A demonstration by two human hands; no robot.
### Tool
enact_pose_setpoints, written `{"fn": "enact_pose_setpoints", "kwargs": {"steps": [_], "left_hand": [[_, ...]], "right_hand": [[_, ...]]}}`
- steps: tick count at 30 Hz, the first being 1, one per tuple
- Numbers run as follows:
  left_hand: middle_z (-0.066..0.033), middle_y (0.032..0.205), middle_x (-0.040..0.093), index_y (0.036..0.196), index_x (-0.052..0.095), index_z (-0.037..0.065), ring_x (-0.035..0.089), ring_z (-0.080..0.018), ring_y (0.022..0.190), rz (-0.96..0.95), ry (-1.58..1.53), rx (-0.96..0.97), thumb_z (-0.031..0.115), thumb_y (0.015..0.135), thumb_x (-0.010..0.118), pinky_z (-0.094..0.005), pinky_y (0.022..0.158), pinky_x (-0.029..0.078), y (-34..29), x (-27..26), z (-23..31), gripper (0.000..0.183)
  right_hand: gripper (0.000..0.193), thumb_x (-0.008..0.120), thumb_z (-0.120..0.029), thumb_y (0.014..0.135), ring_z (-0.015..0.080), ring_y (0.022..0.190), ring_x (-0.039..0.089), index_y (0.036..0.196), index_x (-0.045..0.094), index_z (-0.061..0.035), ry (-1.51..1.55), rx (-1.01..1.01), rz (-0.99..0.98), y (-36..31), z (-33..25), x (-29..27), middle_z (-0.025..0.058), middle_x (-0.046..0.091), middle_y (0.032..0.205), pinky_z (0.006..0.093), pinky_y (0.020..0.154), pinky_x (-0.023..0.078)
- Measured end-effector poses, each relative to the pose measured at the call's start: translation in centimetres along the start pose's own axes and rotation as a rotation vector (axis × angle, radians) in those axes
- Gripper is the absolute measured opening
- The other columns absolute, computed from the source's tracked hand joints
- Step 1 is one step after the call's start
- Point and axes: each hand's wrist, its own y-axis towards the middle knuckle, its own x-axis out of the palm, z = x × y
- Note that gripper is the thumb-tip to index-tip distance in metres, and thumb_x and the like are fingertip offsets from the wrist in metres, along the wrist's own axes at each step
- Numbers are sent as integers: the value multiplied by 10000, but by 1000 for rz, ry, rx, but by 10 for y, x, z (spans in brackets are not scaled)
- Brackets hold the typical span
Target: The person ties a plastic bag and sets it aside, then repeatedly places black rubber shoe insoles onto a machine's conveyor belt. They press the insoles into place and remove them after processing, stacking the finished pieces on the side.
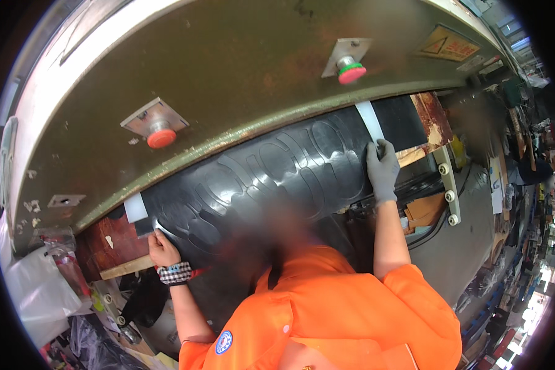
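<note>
A glossy black sheet (271,169) with several curved, sole-like outlines pressed or cut into it lies across the bed of a large green machine. My left hand (163,248), bare with a checked band at the wrist, pinches the sheet's near left corner. A short white strip (135,208) lies just beyond it. Wearing a grey glove, my right hand (382,168) is closed on the sheet's right edge, beside the lower end of a longer white strip (369,121). The fingertips under the sheet are hidden.
The green machine front (246,74) rises close behind the sheet, carrying a red button (161,137) and a red-green button (351,72). Worn reddish boards (430,120) show at both ends. Rollers on a rail (448,194) stand at right. Plastic bags (40,296) lie at left.
</note>
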Motion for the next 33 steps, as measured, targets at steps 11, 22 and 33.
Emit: {"fn": "enact_pose_setpoints", "kwargs": {"steps": [11,22,33], "left_hand": [[-191,714,552,904,547,-9,525,-277,628,-79,-105,-6,287,1052,487,-411,610,421,-81,-47,-26,336],[-288,952,690,1198,610,-30,669,-460,850,-177,121,-131,373,1016,550,-483,703,516,-163,-97,-16,445],[-305,1198,645,1290,561,-83,631,-425,1103,-302,160,-253,391,1028,536,-432,930,496,-196,-113,-31,541]], "right_hand": [[285,702,-154,856,345,926,632,1107,679,-20,-207,-266,122,-63,-14,-60,169,656,1027,424,834,509],[882,882,-338,615,447,1278,465,1360,517,-38,-10,-726,-221,-128,-87,21,248,514,1320,525,1067,408],[843,882,-311,606,353,1172,548,1327,541,-38,5,-363,-247,-88,-43,-45,209,563,1264,432,1020,448]]}}
